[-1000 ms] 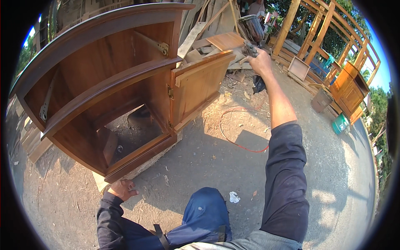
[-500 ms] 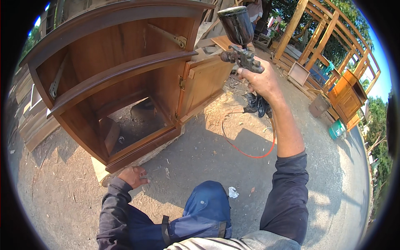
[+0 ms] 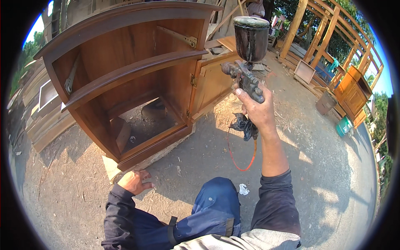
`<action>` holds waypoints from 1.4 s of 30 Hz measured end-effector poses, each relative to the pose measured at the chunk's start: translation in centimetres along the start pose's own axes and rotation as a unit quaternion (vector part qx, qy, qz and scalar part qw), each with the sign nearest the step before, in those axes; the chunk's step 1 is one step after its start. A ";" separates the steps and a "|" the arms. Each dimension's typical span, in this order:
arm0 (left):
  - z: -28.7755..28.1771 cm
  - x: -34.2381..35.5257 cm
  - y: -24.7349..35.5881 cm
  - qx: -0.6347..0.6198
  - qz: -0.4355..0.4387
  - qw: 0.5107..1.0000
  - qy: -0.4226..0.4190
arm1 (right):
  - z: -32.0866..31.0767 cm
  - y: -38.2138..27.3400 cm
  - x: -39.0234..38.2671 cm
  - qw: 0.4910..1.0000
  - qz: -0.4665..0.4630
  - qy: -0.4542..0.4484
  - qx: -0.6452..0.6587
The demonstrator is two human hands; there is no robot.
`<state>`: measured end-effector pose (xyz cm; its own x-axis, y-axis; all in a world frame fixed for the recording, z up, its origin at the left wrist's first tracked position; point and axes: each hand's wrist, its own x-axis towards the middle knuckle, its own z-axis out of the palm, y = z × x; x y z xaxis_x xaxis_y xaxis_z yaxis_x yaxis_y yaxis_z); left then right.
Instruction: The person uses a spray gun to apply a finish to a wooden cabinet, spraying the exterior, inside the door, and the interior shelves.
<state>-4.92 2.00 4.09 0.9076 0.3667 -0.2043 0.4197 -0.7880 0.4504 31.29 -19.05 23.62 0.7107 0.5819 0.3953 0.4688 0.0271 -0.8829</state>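
My right hand [image 3: 259, 111] is raised and grips a spray gun [image 3: 246, 77] with a dark cup on top; a black rag and a red hose [image 3: 241, 155] hang below it. The gun's nozzle points left toward a brown wooden cabinet [image 3: 129, 71] lying on its side, its door [image 3: 212, 83] swung open to the right. My left hand [image 3: 134, 181] rests on the sandy ground at the cabinet's near corner, fingers spread, holding nothing. My blue-trousered knee [image 3: 216, 204] is between the two arms.
Wooden frames [image 3: 333, 37] and another small cabinet [image 3: 353, 92] stand at the back right, with a bucket [image 3: 326, 102] and a green container [image 3: 344, 126] nearby. Planks [image 3: 46, 125] lie stacked on the left. A white scrap [image 3: 243, 189] lies by my knee.
My right hand has drawn the spray gun back from the far workpieces and lifted it close in front of the cabinet. The view has shifted nearer the cabinet; my left hand stayed on the ground.
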 end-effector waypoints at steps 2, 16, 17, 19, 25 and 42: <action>-0.5 -0.5 0.3 -0.004 0.016 1.000 -0.004 | 0.8 1.7 0.8 0.999 -0.026 0.023 0.012; -0.7 -0.9 1.2 0.011 0.015 1.000 -0.008 | 4.0 0.9 6.5 0.961 -0.209 0.141 0.115; -0.8 -0.9 1.2 0.012 0.017 1.000 -0.007 | 4.0 1.2 6.1 0.961 -0.207 0.142 0.116; -0.7 -0.9 1.2 0.012 0.014 1.000 -0.010 | 4.0 1.7 5.1 0.977 -0.154 0.114 0.096; -0.3 -0.7 0.8 0.001 0.011 1.000 -0.005 | 4.0 4.4 1.2 0.994 -0.072 0.064 0.048; -1.1 -0.9 1.6 0.014 -0.009 0.999 -0.032 | 8.2 1.5 5.6 0.949 -0.202 0.207 0.126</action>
<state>-5.08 0.97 5.89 0.8979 0.3497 -0.2674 0.4354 -0.7949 0.4226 31.66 -9.02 22.47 0.6690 0.1152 0.7343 0.6441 0.4031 -0.6501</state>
